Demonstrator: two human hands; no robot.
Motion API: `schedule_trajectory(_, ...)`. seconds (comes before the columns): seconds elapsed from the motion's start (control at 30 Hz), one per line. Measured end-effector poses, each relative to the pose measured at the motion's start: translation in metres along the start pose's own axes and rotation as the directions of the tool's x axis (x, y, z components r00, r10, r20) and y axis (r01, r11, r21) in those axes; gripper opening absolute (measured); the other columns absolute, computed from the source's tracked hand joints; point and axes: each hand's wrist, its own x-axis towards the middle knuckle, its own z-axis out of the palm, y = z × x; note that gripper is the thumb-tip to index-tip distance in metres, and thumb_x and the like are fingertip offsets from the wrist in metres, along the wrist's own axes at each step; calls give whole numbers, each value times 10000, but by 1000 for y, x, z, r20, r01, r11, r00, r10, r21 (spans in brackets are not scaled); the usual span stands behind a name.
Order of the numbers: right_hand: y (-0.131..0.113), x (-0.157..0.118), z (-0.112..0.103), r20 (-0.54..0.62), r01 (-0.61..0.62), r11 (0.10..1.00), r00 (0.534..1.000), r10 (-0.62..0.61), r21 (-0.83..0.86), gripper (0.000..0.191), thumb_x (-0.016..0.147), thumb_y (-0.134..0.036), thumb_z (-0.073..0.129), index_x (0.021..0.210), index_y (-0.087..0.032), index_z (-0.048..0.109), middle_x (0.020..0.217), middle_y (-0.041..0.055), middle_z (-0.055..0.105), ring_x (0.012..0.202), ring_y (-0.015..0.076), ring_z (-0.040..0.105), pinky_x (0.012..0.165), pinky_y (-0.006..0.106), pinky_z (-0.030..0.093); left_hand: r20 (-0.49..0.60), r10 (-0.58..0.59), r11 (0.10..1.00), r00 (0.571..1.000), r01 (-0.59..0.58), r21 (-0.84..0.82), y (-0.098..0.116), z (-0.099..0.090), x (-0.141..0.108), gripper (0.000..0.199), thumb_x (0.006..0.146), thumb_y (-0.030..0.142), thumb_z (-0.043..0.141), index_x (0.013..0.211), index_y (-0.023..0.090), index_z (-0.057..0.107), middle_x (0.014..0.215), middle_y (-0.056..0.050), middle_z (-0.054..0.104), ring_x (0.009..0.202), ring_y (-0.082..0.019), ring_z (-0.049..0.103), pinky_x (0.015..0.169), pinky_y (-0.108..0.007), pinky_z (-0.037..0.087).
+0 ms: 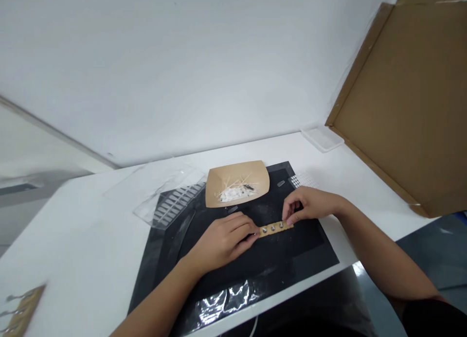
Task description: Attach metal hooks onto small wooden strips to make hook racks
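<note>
A narrow tan strip with several small shiny round metal pieces on it lies over the black mat. My left hand pinches the strip's left end between thumb and fingertips. At its right end, my right hand has thumb and index finger closed on the strip, the other fingers curled. Beyond the hands, a brown paper tray holds white bits and thin sticks, with a small dark piece among them.
Clear plastic sheets overlap the mat's back left corner. A shallow white tray sits at the back right, beside a large cardboard panel. Another tan strip with metal pieces lies at the lower left. A wall stands behind.
</note>
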Motion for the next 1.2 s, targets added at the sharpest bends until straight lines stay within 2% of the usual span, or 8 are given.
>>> schedule_trajectory(0.2, 2, -1, -2, 19, 16, 999, 1000, -15, -42, 221, 874, -426, 853, 992, -240, 833, 959, 17, 816, 870, 162, 754, 779, 262, 570, -3, 5, 1000, 1000, -5, 2, 0, 0, 0, 117, 1022, 170, 627, 1115, 199, 693, 994, -54, 759, 881, -167, 710, 778, -281, 578)
schedule_trajectory(0.43, 5, 0, 0, 15, 72, 986, 997, -71, -153, 86, 894, -295, 823, 936, -221, 818, 949, 15, 792, 864, 157, 737, 793, 271, 574, -6, 5, 1000, 1000, -5, 9, 1, -1, 2, 104, 1031, 181, 613, 1092, 197, 696, 980, -53, 760, 871, -163, 712, 776, -278, 584)
schedule_trajectory(0.57, 1, 1, 3, -12, 67, 975, 997, -71, -212, 126, 872, -305, 852, 940, -213, 798, 942, 11, 770, 839, 153, 724, 771, 267, 568, 4, 5, 1000, 1000, -5, 9, 1, -1, 2, 106, 1033, 180, 614, 1104, 196, 691, 996, -55, 762, 881, -165, 710, 784, -283, 583)
schedule_trajectory(0.67, -5, 0, 5, -51, 114, 953, 990, -133, -281, 229, 846, -358, 883, 1001, -222, 785, 979, 18, 750, 868, 161, 705, 796, 280, 565, 5, 8, 1000, 1000, -8, 12, 1, -2, 2, 114, 1035, 183, 606, 1108, 199, 694, 990, -54, 761, 875, -163, 712, 779, -279, 584)
schedule_trajectory(0.77, -9, 0, 6, -46, 165, 947, 982, -184, -276, 287, 841, -417, 890, 1027, -233, 772, 995, 17, 740, 888, 164, 696, 827, 293, 566, 6, 4, 1000, 1000, -4, 21, 1, -2, 2, 113, 1041, 191, 597, 1098, 197, 694, 984, -55, 758, 868, -163, 711, 772, -279, 586)
schedule_trajectory(0.9, -11, 1, 9, -78, 167, 950, 978, -194, -262, 257, 868, -431, 866, 1003, -235, 768, 972, 13, 732, 868, 159, 690, 813, 293, 568, 14, 9, 999, 1000, -9, 34, 1, -2, 1, 99, 1039, 185, 603, 1096, 190, 684, 987, -54, 751, 864, -169, 702, 771, -288, 582)
schedule_trajectory(1.2, -12, 5, 13, -77, 176, 948, 976, -203, -267, 146, 902, -343, 837, 960, -224, 774, 937, 7, 723, 849, 147, 689, 792, 272, 566, 18, 18, 999, 1000, -18, 40, 2, -2, 1, 97, 1042, 180, 601, 1105, 190, 674, 996, -53, 750, 870, -170, 697, 773, -290, 575)
